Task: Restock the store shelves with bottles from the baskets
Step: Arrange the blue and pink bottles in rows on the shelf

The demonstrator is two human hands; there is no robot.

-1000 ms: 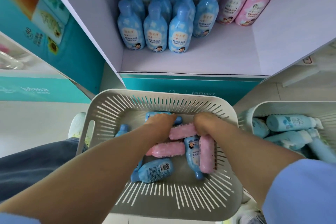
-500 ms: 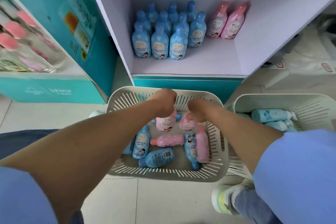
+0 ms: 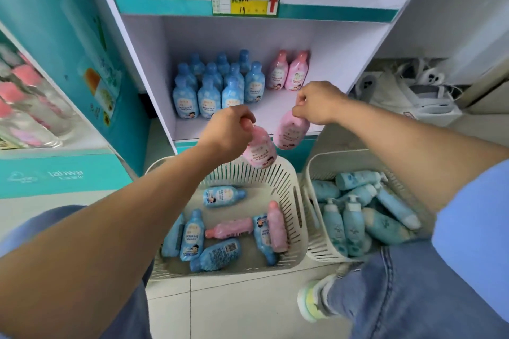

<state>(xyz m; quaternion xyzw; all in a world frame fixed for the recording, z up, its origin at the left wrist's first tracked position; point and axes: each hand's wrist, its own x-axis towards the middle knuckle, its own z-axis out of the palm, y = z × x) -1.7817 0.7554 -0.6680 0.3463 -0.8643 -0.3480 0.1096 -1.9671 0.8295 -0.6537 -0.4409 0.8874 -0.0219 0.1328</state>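
left hand (image 3: 228, 132) grips one pink plastic bottle (image 3: 260, 150) by its cap; right hand (image 3: 316, 103) grips another pink plastic bottle (image 3: 290, 131), both above the slotted white basket (image 3: 296, 201).

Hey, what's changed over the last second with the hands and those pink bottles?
Both hands were down in the near basket, taking hold of pink bottles. Now the left hand grips the first pink bottle and the right hand grips the second pink bottle, both lifted toward the shelf. The standing blue bottles and the other basket are as before.

Pale tiled floor (image 3: 234, 308), teal display stand (image 3: 63, 176) at left — soft light.
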